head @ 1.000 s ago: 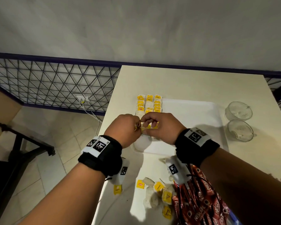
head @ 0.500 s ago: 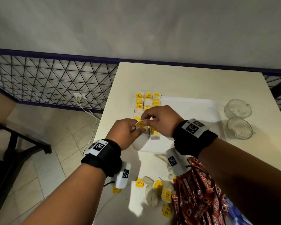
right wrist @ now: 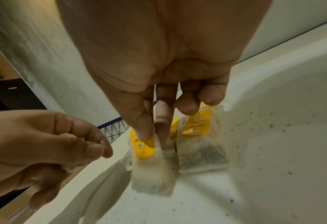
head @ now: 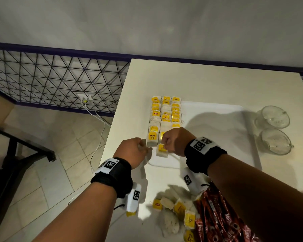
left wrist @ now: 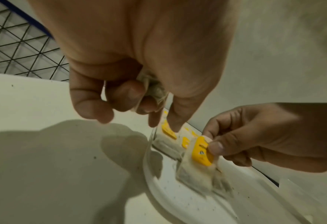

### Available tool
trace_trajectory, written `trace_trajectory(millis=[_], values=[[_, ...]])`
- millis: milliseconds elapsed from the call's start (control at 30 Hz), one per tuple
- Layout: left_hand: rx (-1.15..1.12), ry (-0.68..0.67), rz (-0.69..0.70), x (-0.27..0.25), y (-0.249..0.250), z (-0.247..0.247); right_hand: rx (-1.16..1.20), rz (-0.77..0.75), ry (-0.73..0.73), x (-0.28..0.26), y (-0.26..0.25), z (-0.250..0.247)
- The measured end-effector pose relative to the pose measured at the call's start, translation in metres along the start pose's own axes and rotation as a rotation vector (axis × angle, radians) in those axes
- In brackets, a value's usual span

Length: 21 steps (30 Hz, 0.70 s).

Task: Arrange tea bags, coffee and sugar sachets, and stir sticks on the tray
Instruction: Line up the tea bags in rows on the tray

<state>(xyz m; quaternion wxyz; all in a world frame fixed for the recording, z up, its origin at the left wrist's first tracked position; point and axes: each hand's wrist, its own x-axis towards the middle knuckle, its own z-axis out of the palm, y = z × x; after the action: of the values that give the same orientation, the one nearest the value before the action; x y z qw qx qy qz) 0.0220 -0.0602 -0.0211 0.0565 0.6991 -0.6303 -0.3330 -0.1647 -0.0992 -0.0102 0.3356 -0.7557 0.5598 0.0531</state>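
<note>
A white tray [head: 217, 137] lies on the table, with tea bags [head: 165, 116] with yellow tags laid in three columns along its left side. My right hand [head: 164, 145] pinches one tea bag [head: 162, 150] by its top, just over the tray's near left corner; thumb and forefinger hold it at the yellow tag [right wrist: 145, 148]. In the left wrist view the bag [left wrist: 197, 166] hangs down to the tray floor. My left hand [head: 143, 147] hovers beside the tray's left rim, its curled fingers holding a second, crumpled tea bag [left wrist: 153, 91] against the palm.
A pile of loose tea bags [head: 173, 210] and red coffee sachets [head: 217, 220] lies on the table near me. Two glass cups [head: 273, 117] [head: 275, 141] stand right of the tray. The table's left edge [head: 112, 137] drops to a tiled floor.
My hands have parted. The right hand has brought its tea bag down onto the tray's near left corner, and the left hand has drawn back left past the rim.
</note>
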Motion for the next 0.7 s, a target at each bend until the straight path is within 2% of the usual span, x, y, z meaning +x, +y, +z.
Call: trace_trajectory(millis=[100, 300, 433, 500, 533, 633, 700], values=[[0.056, -0.042, 0.006, 0.003, 0.003, 0.005, 0.033, 0.106, 0.065, 0.013, 0.004, 0.000], [0.017, -0.011, 0.003, 0.005, 0.006, 0.008, -0.005, 0.175, 0.072, 0.020, 0.003, -0.001], [-0.140, 0.059, -0.018, -0.001, 0.005, 0.003, -0.114, 0.190, 0.103, 0.014, -0.002, -0.002], [-0.417, 0.050, -0.100, -0.002, 0.001, 0.001, -0.089, 0.157, 0.154, 0.010, -0.004, -0.005], [-0.661, 0.004, -0.178, -0.003, 0.000, -0.001, -0.026, 0.116, 0.182, 0.007, -0.005, -0.007], [-1.422, -0.224, -0.399, -0.009, 0.003, -0.013, 0.225, -0.103, 0.255, -0.002, -0.012, -0.012], [-1.681, -0.312, -0.433, -0.010, 0.002, -0.017, 0.306, -0.263, 0.286, -0.011, -0.021, -0.013]])
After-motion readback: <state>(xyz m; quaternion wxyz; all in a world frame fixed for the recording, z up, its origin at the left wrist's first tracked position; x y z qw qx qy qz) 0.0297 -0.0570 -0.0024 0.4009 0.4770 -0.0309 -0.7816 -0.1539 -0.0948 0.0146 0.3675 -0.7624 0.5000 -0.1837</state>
